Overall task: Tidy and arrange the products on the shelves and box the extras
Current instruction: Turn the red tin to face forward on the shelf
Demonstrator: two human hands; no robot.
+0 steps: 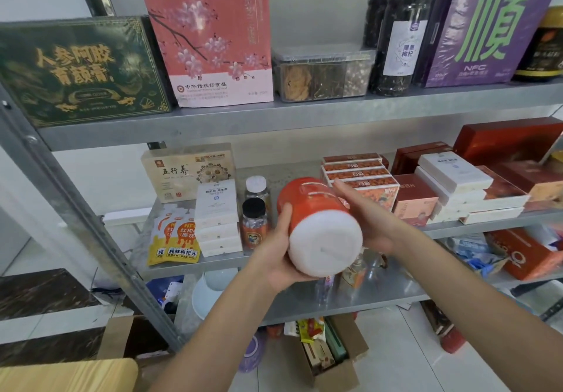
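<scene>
A red jar (316,209) with a white base lies tilted in front of the middle shelf (502,218), its base toward me. My left hand (281,254) grips it from below and the left, thumb up its side. On the jar's right side rests my right hand (362,218) with straight fingers. Behind the jar stand two small bottles (255,218), stacked white boxes (217,218) and a row of orange boxes (359,175).
The top shelf (213,120) holds a green box, a pink box, a clear container, dark jars and a purple box. An open cardboard box (329,358) with several packets sits on the floor below. The shelf's metal upright (76,209) slants at left.
</scene>
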